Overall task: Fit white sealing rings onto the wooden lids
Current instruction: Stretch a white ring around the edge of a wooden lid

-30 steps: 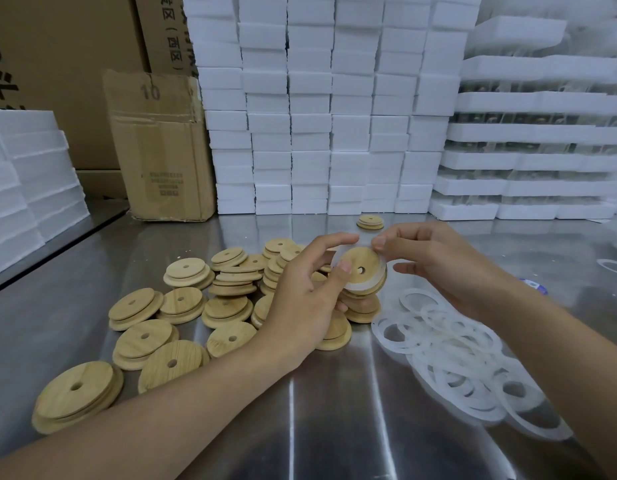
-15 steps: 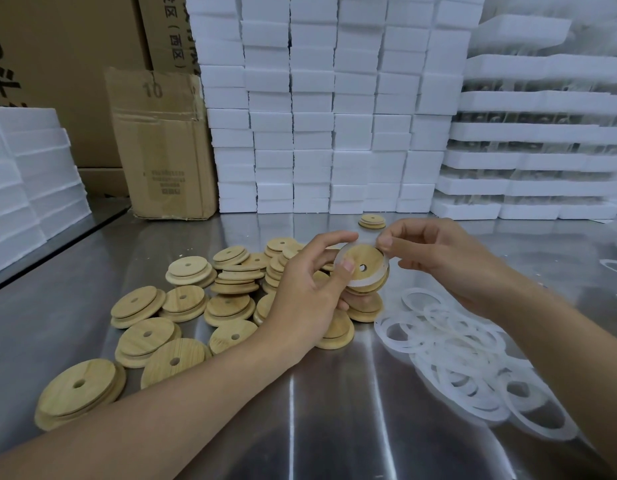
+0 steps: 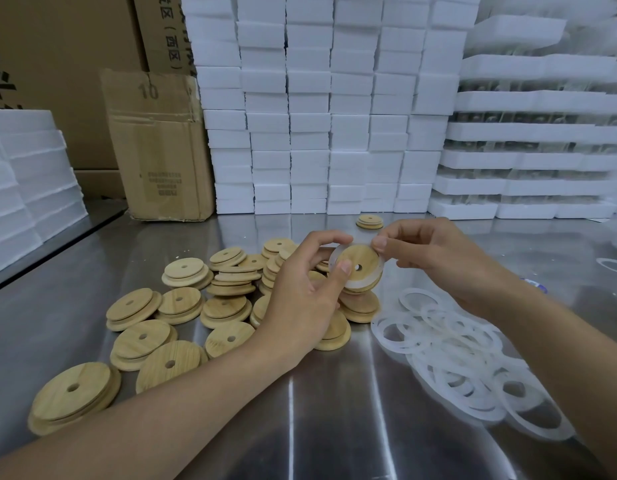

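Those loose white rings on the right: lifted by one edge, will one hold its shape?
Probably flops: the white rings look thin and translucent, lying overlapped in a heap. Likely very light, being so thin. Overlapping neighbours may drag along across the shiny steel table.

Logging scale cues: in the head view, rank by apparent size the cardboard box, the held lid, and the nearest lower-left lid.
1. Cardboard box
2. lower-left lid
3. held lid
The lids' true order is unsure: the lower-left one is nearer the camera.

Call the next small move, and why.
Probably work the right hand round the rim, pressing the white sealing ring onto the wooden lid: the left hand grips the lid, the right pinches the ring at its upper-right edge, and seating looks unfinished.
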Demonstrator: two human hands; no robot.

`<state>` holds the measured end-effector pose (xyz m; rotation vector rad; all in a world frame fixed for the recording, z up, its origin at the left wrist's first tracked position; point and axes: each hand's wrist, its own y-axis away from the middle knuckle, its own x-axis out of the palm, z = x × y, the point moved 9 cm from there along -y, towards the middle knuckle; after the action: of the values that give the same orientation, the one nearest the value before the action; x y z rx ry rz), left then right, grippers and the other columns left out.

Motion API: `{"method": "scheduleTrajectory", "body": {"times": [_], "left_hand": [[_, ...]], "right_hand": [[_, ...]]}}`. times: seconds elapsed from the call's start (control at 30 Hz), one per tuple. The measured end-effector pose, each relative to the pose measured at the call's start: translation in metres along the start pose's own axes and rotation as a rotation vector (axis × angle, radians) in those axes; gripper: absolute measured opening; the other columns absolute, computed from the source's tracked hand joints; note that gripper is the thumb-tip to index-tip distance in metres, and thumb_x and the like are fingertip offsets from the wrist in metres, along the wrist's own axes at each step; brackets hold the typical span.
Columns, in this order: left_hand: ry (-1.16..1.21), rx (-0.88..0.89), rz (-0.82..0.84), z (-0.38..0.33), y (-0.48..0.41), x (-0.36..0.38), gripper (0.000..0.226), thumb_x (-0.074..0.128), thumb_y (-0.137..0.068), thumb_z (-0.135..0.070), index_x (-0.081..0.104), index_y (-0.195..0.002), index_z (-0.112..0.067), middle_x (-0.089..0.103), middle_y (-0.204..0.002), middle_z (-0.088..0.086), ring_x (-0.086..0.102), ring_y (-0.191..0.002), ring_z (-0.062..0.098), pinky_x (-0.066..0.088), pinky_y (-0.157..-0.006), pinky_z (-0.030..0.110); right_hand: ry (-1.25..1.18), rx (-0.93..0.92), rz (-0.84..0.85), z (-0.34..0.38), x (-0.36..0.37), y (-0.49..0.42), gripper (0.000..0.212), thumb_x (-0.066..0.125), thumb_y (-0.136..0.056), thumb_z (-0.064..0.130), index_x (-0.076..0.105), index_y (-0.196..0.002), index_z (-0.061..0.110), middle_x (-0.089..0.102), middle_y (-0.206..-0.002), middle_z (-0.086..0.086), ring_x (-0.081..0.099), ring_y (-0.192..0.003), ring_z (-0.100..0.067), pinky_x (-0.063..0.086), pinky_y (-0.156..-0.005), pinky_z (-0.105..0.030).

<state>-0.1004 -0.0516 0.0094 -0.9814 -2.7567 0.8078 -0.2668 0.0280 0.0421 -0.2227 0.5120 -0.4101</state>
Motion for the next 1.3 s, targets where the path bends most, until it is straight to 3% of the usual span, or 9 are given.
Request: {"method": "scheduleTrajectory", "body": {"times": [0.07, 0.27, 0.43, 0.53, 0.67, 0.73, 0.87, 1.17, 1.3], "left_hand": [[0.017, -0.007, -0.008, 0.000, 0.000, 0.000, 0.020, 0.066, -0.105, -0.020, 0.067, -0.116, -0.037, 0.077, -0.114, -0.004, 0.079, -0.075, 0.036, 0.054, -0.058, 0.028], [0.113, -0.005, -0.048, 0.001, 0.001, -0.002, 0.019, 0.066, -0.105, -0.014, 0.069, -0.114, -0.030, 0.078, -0.113, -0.004, 0.081, -0.074, 0.024, 0.054, -0.056, 0.015], [0.115, -0.033, -0.035, 0.004, -0.001, -0.002, 0.016, 0.064, -0.106, -0.015, 0.065, -0.116, -0.028, 0.076, -0.112, -0.002, 0.081, -0.073, 0.025, 0.055, -0.056, 0.018], [0.135, -0.046, -0.034, 0.006, -0.002, -0.002, 0.015, 0.062, -0.107, -0.013, 0.061, -0.115, -0.027, 0.075, -0.109, -0.004, 0.081, -0.076, 0.023, 0.060, -0.059, 0.027], [0.125, -0.039, -0.047, 0.007, -0.001, -0.002, 0.014, 0.065, -0.105, -0.013, 0.057, -0.112, -0.022, 0.075, -0.109, 0.007, 0.077, -0.085, 0.039, 0.061, -0.073, 0.059], [0.119, -0.025, -0.046, 0.006, -0.001, -0.002, 0.015, 0.066, -0.104, -0.013, 0.060, -0.114, -0.023, 0.076, -0.108, 0.008, 0.078, -0.087, 0.034, 0.062, -0.071, 0.053], [0.101, 0.002, -0.017, 0.004, -0.001, -0.001, 0.020, 0.070, -0.102, -0.016, 0.069, -0.116, -0.030, 0.077, -0.105, -0.001, 0.079, -0.083, 0.021, 0.062, -0.065, 0.027], [0.062, -0.003, -0.040, 0.007, -0.003, -0.002, 0.019, 0.074, -0.100, -0.017, 0.079, -0.107, -0.034, 0.078, -0.100, -0.005, 0.076, -0.087, 0.029, 0.064, -0.064, 0.027], [0.039, 0.016, -0.047, 0.006, -0.003, -0.002, 0.019, 0.074, -0.099, -0.019, 0.080, -0.107, -0.035, 0.078, -0.100, -0.004, 0.074, -0.087, 0.033, 0.064, -0.063, 0.030]], "right_hand": [[0.013, 0.004, 0.014, -0.001, -0.001, 0.000, 0.020, 0.074, -0.094, 0.042, 0.081, -0.092, 0.024, 0.079, -0.097, -0.002, 0.072, -0.098, -0.010, 0.049, -0.098, -0.037], [0.047, -0.010, 0.047, 0.001, -0.002, 0.001, 0.033, 0.074, -0.084, 0.056, 0.081, -0.091, 0.025, 0.078, -0.098, -0.003, 0.070, -0.095, -0.008, 0.045, -0.090, -0.027], [0.055, -0.028, 0.026, -0.001, 0.000, 0.001, 0.030, 0.076, -0.088, 0.054, 0.079, -0.090, 0.024, 0.077, -0.094, -0.003, 0.070, -0.095, -0.020, 0.052, -0.092, -0.038], [0.009, -0.027, 0.084, -0.001, 0.009, 0.002, 0.022, 0.081, -0.088, 0.041, 0.076, -0.088, 0.020, 0.075, -0.086, 0.003, 0.065, -0.082, -0.011, 0.051, -0.083, -0.029], [-0.043, -0.081, 0.063, 0.005, 0.014, 0.002, 0.016, 0.080, -0.092, 0.031, 0.073, -0.088, 0.017, 0.074, -0.083, 0.003, 0.067, -0.082, -0.008, 0.054, -0.078, -0.025], [-0.045, -0.086, 0.052, 0.006, 0.015, 0.002, 0.015, 0.079, -0.092, 0.032, 0.073, -0.089, 0.019, 0.074, -0.087, 0.003, 0.069, -0.086, -0.011, 0.054, -0.081, -0.028], [-0.043, -0.065, 0.087, 0.005, 0.021, 0.002, 0.015, 0.079, -0.093, 0.033, 0.073, -0.092, 0.019, 0.074, -0.090, 0.001, 0.068, -0.089, -0.013, 0.053, -0.085, -0.033], [-0.017, 0.074, 0.158, -0.009, 0.010, 0.003, 0.017, 0.079, -0.092, 0.033, 0.079, -0.093, 0.017, 0.073, -0.088, 0.004, 0.060, -0.087, -0.008, 0.045, -0.090, -0.033], [0.036, 0.108, 0.239, -0.010, 0.014, 0.005, 0.014, 0.078, -0.093, 0.033, 0.078, -0.088, 0.021, 0.067, -0.076, 0.016, 0.055, -0.072, 0.001, 0.040, -0.081, -0.028]]}}
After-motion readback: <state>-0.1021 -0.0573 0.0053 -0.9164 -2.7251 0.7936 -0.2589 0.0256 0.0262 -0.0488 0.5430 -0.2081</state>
